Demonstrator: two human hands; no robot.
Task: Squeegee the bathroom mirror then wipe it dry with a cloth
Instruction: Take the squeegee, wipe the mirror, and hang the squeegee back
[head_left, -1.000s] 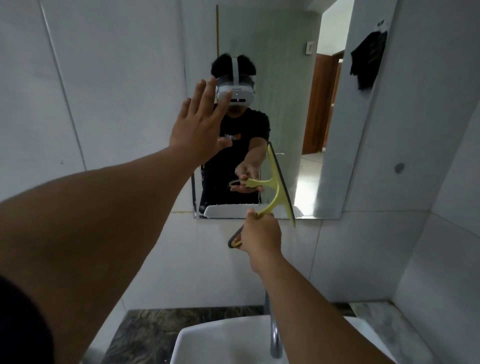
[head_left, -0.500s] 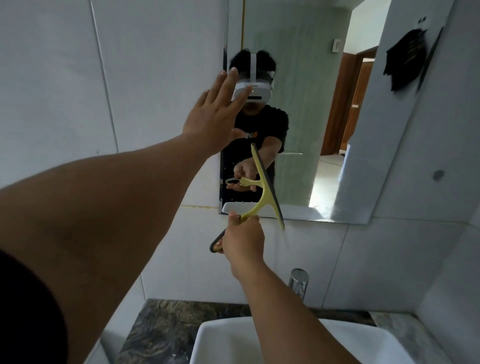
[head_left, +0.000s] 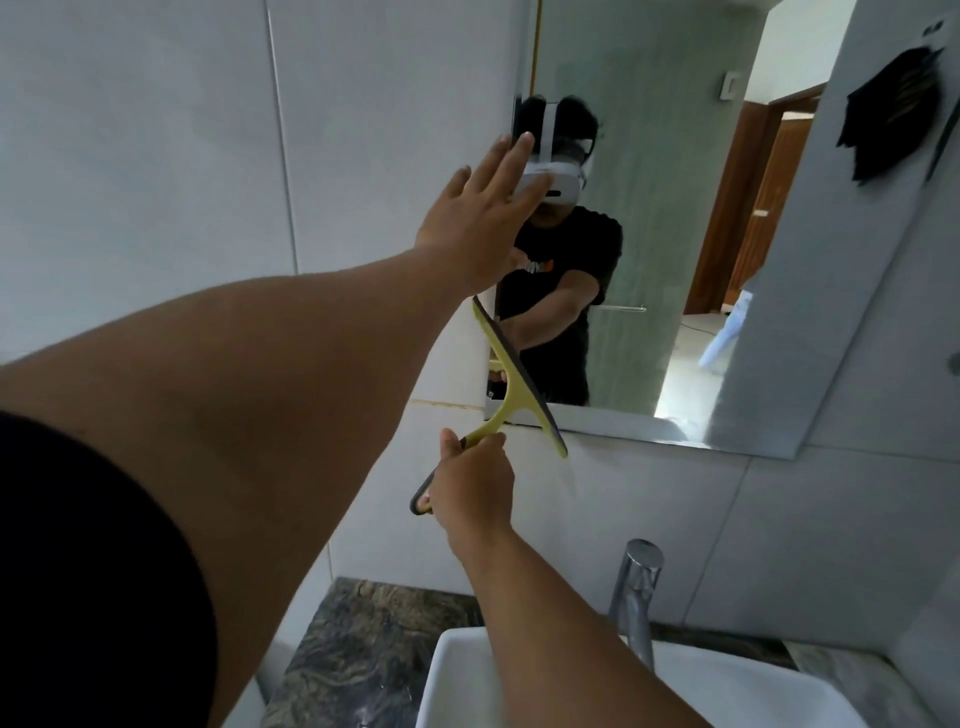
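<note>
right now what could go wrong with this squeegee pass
The squeegee blade already overlaps the lower left corner of the mirror, so water may run off onto the tile and toward the basin below. The left hand, spread open at the mirror's edge, may leave smears. The right hand grips only the handle end, so the blade could tilt.

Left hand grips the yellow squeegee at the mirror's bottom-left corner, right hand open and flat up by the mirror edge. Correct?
Hands are swapped. In the head view the right hand grips the yellow squeegee at the wall mirror's bottom-left corner; the left hand is open and flat.
</note>
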